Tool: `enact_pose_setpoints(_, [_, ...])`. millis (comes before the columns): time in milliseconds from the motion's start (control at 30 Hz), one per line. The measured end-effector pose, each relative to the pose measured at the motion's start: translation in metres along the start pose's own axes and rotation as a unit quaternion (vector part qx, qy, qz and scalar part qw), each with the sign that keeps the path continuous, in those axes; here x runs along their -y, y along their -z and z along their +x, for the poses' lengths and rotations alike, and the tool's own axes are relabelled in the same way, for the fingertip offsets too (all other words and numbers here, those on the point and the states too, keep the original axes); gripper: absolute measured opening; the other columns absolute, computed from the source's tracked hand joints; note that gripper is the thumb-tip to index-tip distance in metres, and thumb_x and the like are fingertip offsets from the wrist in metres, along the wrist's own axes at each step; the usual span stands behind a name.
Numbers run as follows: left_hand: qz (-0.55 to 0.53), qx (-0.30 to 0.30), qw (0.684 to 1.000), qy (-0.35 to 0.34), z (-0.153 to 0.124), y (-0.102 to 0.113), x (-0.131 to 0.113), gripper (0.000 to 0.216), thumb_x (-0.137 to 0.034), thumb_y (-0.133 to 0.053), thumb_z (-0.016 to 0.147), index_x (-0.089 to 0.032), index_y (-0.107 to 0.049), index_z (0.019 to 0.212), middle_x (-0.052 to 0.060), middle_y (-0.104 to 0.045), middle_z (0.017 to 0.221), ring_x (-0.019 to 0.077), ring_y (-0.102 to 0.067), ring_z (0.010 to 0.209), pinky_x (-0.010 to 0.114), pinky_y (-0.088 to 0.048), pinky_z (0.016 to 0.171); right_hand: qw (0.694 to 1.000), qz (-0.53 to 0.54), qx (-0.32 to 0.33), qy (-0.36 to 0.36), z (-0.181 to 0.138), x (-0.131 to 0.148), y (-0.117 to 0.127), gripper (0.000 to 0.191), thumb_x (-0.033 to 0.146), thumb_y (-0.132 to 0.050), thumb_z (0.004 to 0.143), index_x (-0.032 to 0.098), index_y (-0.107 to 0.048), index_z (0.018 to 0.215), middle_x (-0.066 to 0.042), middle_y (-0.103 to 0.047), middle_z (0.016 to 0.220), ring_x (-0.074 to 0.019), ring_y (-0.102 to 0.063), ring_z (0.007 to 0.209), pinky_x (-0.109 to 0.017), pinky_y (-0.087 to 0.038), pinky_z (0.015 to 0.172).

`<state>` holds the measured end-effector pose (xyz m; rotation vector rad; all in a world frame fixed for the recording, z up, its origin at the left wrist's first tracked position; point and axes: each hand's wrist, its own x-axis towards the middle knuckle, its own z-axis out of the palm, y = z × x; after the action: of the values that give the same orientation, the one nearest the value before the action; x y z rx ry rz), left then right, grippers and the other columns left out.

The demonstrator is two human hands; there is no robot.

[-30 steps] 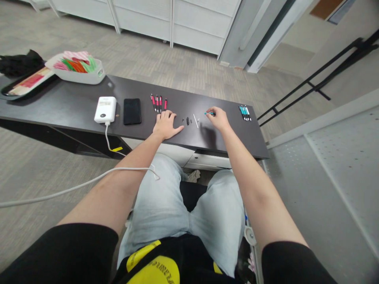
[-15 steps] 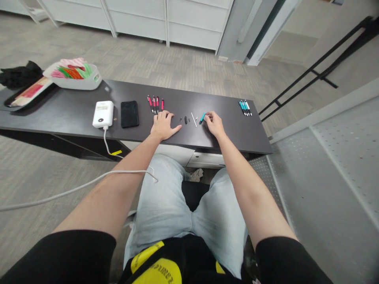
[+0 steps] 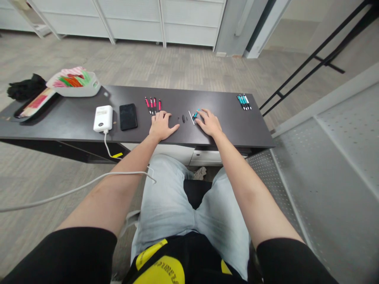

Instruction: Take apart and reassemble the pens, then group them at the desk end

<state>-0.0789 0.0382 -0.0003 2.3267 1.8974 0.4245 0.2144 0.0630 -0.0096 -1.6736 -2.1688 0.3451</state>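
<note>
My left hand [image 3: 161, 125] lies flat on the dark table [image 3: 74, 125] with fingers spread, just below several red pens [image 3: 152, 105]. My right hand [image 3: 209, 122] rests on the table with its fingers over a teal pen part [image 3: 195, 114]; whether it grips the part I cannot make out. Between the hands lie small black pen pieces [image 3: 183, 118] and a thin white refill [image 3: 191, 117].
Several teal pens [image 3: 244, 101] lie at the table's far right. A black phone [image 3: 128, 116] and a white power bank [image 3: 103, 118] with a cable sit left of my hands. A white tray of colourful items [image 3: 74, 81] stands far left. A metal ramp [image 3: 334, 165] is at the right.
My right hand has slid left with the teal pen part, from beside the refill's right to right next to it. My left hand has stayed flat. The view has tilted slightly.
</note>
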Motion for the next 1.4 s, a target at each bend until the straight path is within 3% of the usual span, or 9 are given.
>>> enact_pose_setpoints(133, [-0.003,0.002,1.0,0.002,0.0007,-0.0003,0.0008,0.068,-0.06,-0.067,0.11,-0.018,-0.064,0.163,0.026,-0.062,0.17,0.0493,-0.055,0.162,0.062,-0.042,0.138,1.0,-0.01,0.019,0.007,-0.0001,0.0033,0.0017,0.052,0.044,-0.058,0.122,0.029,-0.072,0.17,-0.011,-0.054,0.191,-0.0464,-0.059,0.165,-0.072,-0.048,0.137])
enact_pose_setpoints(367, [-0.004,0.0,1.0,-0.001,0.0011,0.0004,0.0013,0.065,-0.06,-0.069,0.109,-0.02,-0.065,0.161,0.025,-0.063,0.168,0.0491,-0.055,0.161,0.064,-0.042,0.138,1.0,0.002,0.0,-0.014,0.0013,0.0022,-0.0006,0.052,0.039,-0.056,0.119,0.019,-0.069,0.166,-0.02,-0.072,0.171,-0.0495,-0.069,0.152,-0.072,-0.051,0.133])
enact_pose_setpoints(700, [-0.006,-0.002,1.0,-0.003,0.0008,-0.0006,0.0014,0.067,-0.06,-0.068,0.109,-0.017,-0.066,0.16,0.027,-0.063,0.168,0.049,-0.055,0.161,0.063,-0.042,0.138,0.999,0.006,-0.035,-0.019,-0.0045,0.0019,-0.0019,0.046,0.026,-0.058,0.112,0.02,-0.071,0.155,-0.024,-0.071,0.16,-0.0438,-0.075,0.142,-0.063,-0.058,0.126])
enact_pose_setpoints(900, [-0.01,-0.006,1.0,0.0,0.0011,-0.0023,0.0024,0.066,-0.06,-0.068,0.108,-0.018,-0.066,0.159,0.026,-0.063,0.168,0.0492,-0.055,0.16,0.063,-0.042,0.138,0.999,0.018,-0.03,-0.003,-0.0055,0.0007,-0.0011,0.056,0.022,-0.065,0.101,0.019,-0.068,0.157,-0.022,-0.076,0.152,-0.0437,-0.073,0.142,-0.062,-0.058,0.124])
enact_pose_setpoints(1400, [-0.017,0.002,1.0,0.004,-0.0004,0.0022,-0.0004,0.064,-0.06,-0.066,0.109,-0.019,-0.065,0.159,0.026,-0.062,0.169,0.0494,-0.054,0.162,0.064,-0.041,0.139,0.999,0.022,-0.03,-0.028,-0.0066,0.0056,0.0019,0.044,0.023,-0.06,0.108,0.019,-0.068,0.151,-0.021,-0.077,0.148,-0.0399,-0.073,0.14,-0.057,-0.056,0.125])
